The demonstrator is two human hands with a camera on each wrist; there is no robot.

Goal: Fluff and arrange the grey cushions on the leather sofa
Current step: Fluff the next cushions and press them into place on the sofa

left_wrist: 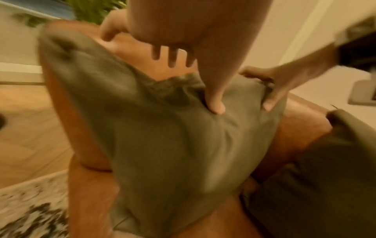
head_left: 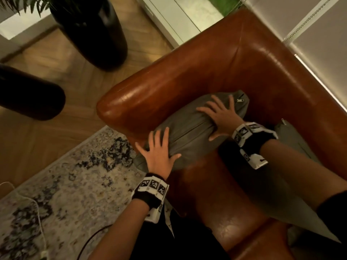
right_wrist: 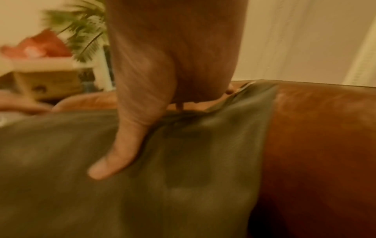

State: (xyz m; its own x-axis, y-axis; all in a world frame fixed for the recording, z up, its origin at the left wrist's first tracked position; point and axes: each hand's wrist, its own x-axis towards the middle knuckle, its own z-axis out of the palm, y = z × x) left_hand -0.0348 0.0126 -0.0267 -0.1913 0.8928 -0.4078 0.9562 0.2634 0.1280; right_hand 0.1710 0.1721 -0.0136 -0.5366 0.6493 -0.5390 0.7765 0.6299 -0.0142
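Note:
A grey cushion (head_left: 189, 128) stands on edge in the corner of the brown leather sofa (head_left: 206, 68), beside its armrest, zip seam up. My left hand (head_left: 159, 154) presses flat on its near end with fingers spread. My right hand (head_left: 219, 117) presses flat on its far end near the zip pull. In the left wrist view the left hand (left_wrist: 183, 53) lies over the cushion (left_wrist: 173, 136). The right wrist view shows my right hand (right_wrist: 154, 112) with its thumb on the grey cloth (right_wrist: 122, 193). A second grey cushion (head_left: 293, 139) lies under my right forearm.
Two tall black planters (head_left: 97, 30) (head_left: 26, 94) stand on the wooden floor left of the sofa. A patterned rug (head_left: 65, 184) with cables on it lies at the sofa's front. A pale wall and blind (head_left: 309, 34) run behind the backrest.

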